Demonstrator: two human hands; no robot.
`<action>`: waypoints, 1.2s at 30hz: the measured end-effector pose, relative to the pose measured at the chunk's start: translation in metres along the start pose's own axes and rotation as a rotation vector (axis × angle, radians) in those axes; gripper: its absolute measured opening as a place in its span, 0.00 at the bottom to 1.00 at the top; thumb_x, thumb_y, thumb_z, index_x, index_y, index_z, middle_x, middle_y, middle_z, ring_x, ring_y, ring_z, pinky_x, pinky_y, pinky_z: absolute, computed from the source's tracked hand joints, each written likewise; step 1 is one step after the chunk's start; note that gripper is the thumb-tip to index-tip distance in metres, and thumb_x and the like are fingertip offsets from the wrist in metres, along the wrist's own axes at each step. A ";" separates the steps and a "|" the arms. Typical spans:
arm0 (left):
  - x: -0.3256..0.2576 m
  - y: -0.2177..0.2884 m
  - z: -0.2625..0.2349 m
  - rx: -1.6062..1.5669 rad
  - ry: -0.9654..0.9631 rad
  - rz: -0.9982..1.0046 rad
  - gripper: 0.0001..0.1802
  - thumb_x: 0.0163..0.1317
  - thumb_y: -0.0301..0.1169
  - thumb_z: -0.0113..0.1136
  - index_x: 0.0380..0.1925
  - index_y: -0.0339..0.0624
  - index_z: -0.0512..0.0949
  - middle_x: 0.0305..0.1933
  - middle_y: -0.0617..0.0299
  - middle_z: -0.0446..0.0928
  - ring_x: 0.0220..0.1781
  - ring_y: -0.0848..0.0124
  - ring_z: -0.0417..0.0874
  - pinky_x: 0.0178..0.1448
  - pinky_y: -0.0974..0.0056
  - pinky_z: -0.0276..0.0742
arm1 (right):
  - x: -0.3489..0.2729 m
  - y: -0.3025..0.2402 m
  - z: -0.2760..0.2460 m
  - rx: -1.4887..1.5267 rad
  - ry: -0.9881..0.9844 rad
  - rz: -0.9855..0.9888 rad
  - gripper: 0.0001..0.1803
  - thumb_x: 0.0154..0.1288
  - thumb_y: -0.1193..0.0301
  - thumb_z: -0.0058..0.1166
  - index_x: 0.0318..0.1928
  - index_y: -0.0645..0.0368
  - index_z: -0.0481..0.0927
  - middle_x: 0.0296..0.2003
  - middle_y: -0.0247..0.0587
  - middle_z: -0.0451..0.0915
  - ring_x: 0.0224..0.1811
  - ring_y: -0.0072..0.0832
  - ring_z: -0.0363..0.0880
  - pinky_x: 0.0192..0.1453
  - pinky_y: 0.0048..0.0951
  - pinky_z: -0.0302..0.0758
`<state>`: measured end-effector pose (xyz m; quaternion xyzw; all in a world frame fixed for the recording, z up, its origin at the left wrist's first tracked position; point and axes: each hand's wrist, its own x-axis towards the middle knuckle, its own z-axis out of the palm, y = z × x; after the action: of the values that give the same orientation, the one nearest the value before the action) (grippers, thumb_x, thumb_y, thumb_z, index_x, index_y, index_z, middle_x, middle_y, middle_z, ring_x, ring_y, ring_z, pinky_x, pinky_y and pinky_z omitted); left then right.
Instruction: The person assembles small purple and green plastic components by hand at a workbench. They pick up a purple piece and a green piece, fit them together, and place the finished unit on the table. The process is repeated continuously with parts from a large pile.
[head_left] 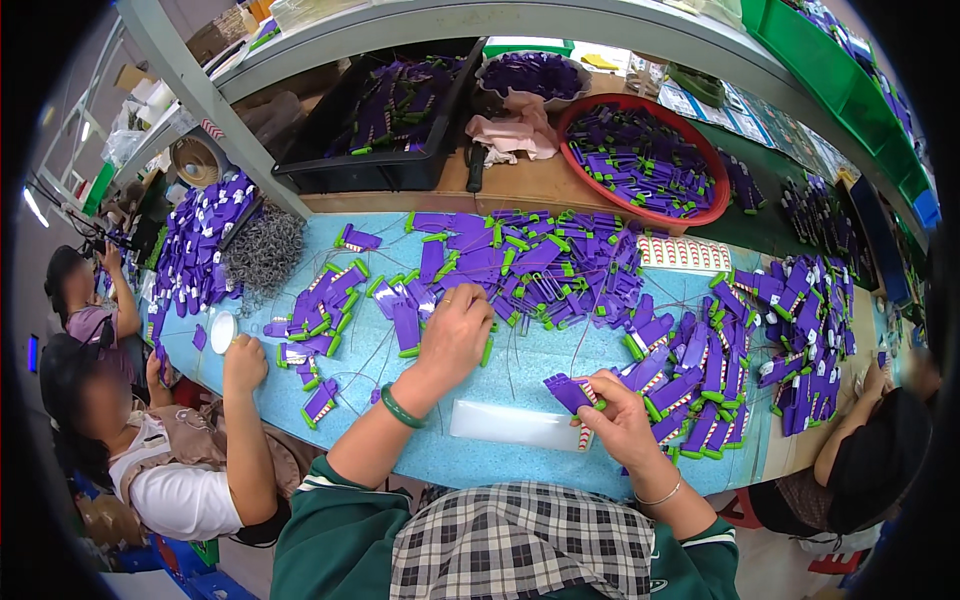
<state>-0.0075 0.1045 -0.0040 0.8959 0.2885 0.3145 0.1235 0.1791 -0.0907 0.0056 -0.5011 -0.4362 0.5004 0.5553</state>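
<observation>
My right hand [618, 418] pinches a flat purple plastic piece [566, 392] over the front of the blue table. A short strip of red-and-white stickers [586, 436] hangs below those fingers. My left hand [458, 338], a green bangle on its wrist, is at the near edge of a heap of purple pieces with green ends [545, 265]. Its fingers are curled together, and what they grip is hidden. Between my hands lies a translucent white strip [515, 425]. Purple pieces bearing striped stickers [690, 385] are piled to the right of my right hand.
A sheet of red-and-white stickers [685, 254] lies beyond the heap. Behind stand a red basin [724, 190] of purple parts and a black crate [300, 178]. Tangled grey wire parts [262, 250] sit far left. Co-workers sit at left and right; one hand [244, 364] holds a white round thing.
</observation>
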 end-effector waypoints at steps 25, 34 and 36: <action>-0.031 0.075 -0.014 -1.308 -0.140 -0.541 0.15 0.56 0.17 0.63 0.45 0.34 0.77 0.37 0.68 0.71 0.43 0.79 0.73 0.48 0.72 0.75 | 0.010 -0.008 0.017 -0.532 0.217 -0.303 0.25 0.51 0.84 0.60 0.52 0.53 0.81 0.26 0.34 0.70 0.27 0.22 0.70 0.29 0.24 0.66; -0.039 0.073 -0.007 -1.277 -0.135 -0.516 0.15 0.57 0.15 0.61 0.45 0.31 0.77 0.42 0.62 0.73 0.45 0.74 0.78 0.53 0.69 0.77 | 0.004 -0.009 0.016 -0.568 0.246 -0.364 0.23 0.49 0.84 0.62 0.48 0.54 0.83 0.25 0.33 0.71 0.26 0.23 0.69 0.28 0.22 0.65; -0.038 0.076 -0.008 -1.252 -0.129 -0.512 0.13 0.58 0.16 0.60 0.44 0.31 0.78 0.42 0.61 0.74 0.46 0.73 0.79 0.53 0.68 0.78 | 0.004 -0.007 0.015 -0.628 0.286 -0.438 0.22 0.49 0.84 0.62 0.47 0.54 0.83 0.24 0.33 0.71 0.25 0.23 0.69 0.27 0.23 0.65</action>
<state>-0.0037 0.0210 0.0144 0.5759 0.2472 0.3291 0.7064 0.1653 -0.0847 0.0141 -0.6062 -0.5824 0.1378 0.5237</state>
